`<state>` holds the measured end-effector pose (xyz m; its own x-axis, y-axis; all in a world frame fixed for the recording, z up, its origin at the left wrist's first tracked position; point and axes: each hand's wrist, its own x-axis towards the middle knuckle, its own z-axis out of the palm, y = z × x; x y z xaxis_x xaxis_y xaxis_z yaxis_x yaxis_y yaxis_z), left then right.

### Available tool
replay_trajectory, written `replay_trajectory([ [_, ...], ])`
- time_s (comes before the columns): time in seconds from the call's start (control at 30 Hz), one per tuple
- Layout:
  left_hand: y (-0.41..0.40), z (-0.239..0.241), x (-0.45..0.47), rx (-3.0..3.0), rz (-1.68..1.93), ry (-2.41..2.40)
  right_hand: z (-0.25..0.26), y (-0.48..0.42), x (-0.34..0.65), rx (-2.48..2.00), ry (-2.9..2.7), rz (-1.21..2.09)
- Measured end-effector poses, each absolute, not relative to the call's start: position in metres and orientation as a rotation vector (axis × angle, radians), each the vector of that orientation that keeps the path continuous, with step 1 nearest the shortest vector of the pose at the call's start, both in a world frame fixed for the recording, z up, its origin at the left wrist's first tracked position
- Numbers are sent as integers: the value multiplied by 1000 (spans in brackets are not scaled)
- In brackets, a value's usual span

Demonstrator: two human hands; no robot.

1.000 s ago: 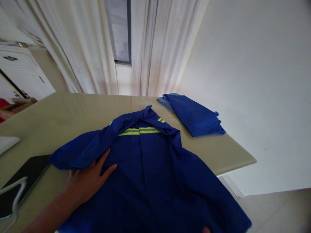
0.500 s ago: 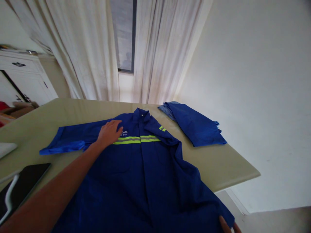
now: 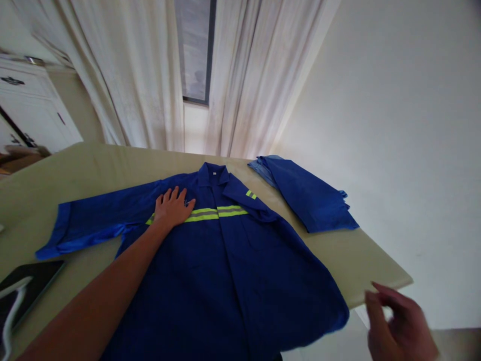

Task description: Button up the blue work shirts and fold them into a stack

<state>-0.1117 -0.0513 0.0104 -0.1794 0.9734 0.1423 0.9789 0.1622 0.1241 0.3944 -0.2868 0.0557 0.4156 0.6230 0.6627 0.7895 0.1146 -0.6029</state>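
Note:
A dark blue work jacket (image 3: 210,281) lies front up on the table, its collar at the far side and a yellow-and-grey reflective band across the chest. My left hand (image 3: 173,205) rests flat on the chest by the band, fingers spread, partly covering a small light logo. The left-hand sleeve stretches out to the left; the other is folded in at the shoulder, and most of it is hidden. Past the table's right edge, my right hand (image 3: 400,323) hovers slightly blurred, apart from the jacket, fingers curved with a gap between thumb and forefinger and nothing seen in them.
A folded blue garment (image 3: 308,195) lies at the table's back right. A dark flat tablet-like object (image 3: 41,281) with a white curved piece (image 3: 17,306) is at the left edge. The pale table (image 3: 120,163) stands near curtains (image 3: 139,75), a white cabinet (image 3: 33,100) and a wall.
My right hand has let go of the jacket's right side and moved up and right. That side now bulges past the table edge. My left hand stays on the chest, fingers more spread.

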Motion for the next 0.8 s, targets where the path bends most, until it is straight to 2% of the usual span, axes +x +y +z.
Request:
replay_trajectory([
  [0.13,-50,12,-117,-2070,-232,-2350,86,-176,304,-1418,-1926,-152],
  [0.3,-50,14,-121,-2106,-224,-2337,65,-50,228,-1647,-2363,-79],
  [0.4,-51,13,-120,-2098,-244,-2335,67,5,238,-1715,-2300,84],
  [0.47,-52,13,-118,-2089,-257,-2322,77,35,270,-1788,-2120,59],
  [0.57,-52,11,-117,-2065,-271,-2313,88,63,334,-1919,-1381,76],
  [0.63,-52,10,-115,-2053,-278,-2309,87,67,366,-1849,-1153,108],
  [0.8,-51,9,-114,-2041,-298,-2293,58,51,356,-1779,-1532,234],
])
